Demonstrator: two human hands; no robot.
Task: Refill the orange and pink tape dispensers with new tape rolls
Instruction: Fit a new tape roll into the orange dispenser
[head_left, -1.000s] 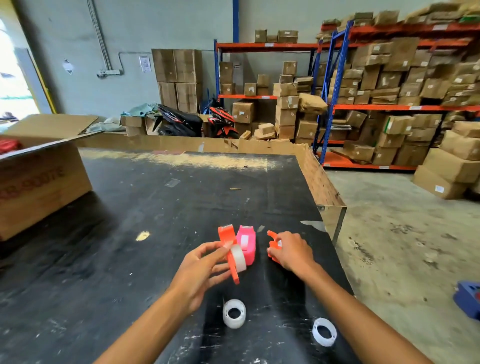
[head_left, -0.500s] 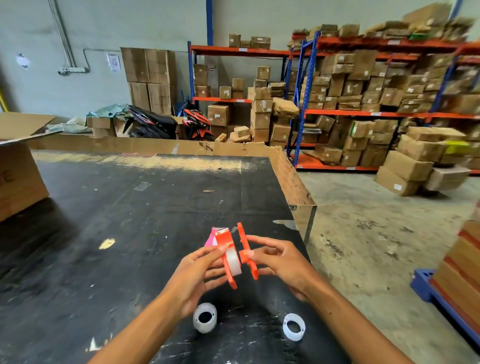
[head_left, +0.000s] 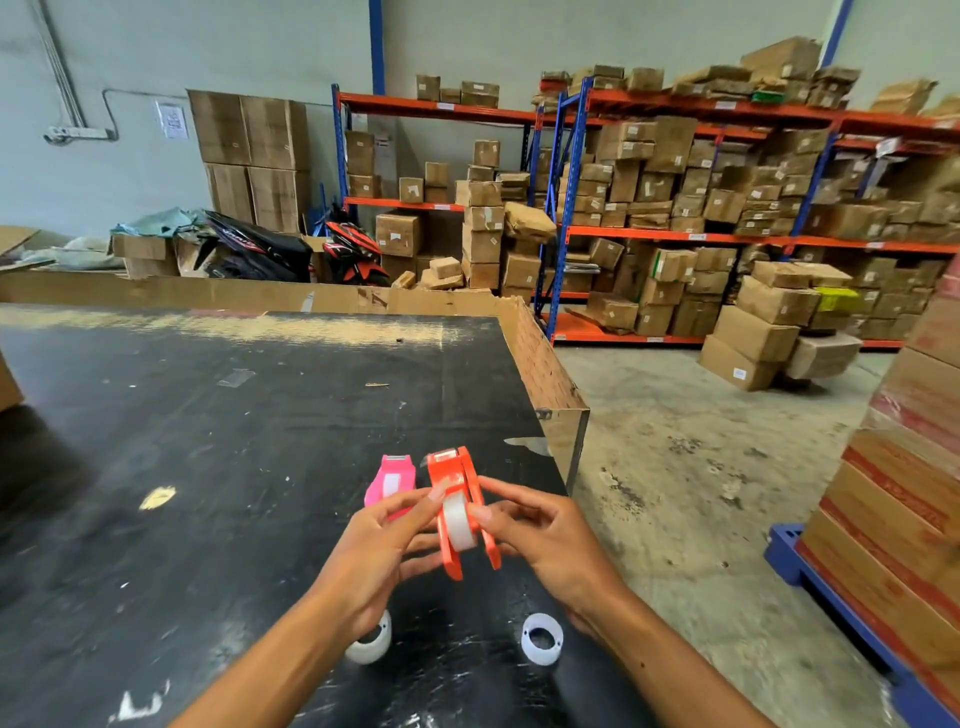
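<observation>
From the head camera, the only view I have, what has changed over the last second is that the two orange halves have come together: a second ago my right hand (head_left: 550, 545) was off to the side holding the loose orange cover, and my left hand (head_left: 379, 551) held the other half with the roll alone; half a second ago they were meeting, and now both shells of the orange dispenser (head_left: 460, 512) sit either side of the clear tape roll (head_left: 458, 519), which shows between them. My left hand grasps the dispenser from its left side with fingertips on the shell, and my right hand pinches it from the right, thumb and forefinger pressed on the outer shell. The shells look slightly splayed at the bottom, so I judge the case is not fully snapped shut yet and the next thing needed is a firm squeeze. The pink dispenser (head_left: 390, 483) stands on the black table (head_left: 234, 441) just beyond my left fingers, touched by neither hand; I cannot tell whether it is already loaded. Below my left wrist lies a white tape roll (head_left: 371, 644), partly hidden by the wrist, and below my right hand, near the forearm, lies a thinner white ring (head_left: 542, 631), possibly a spent core. I read the orange refill as almost done, with the pink one likely next.
</observation>
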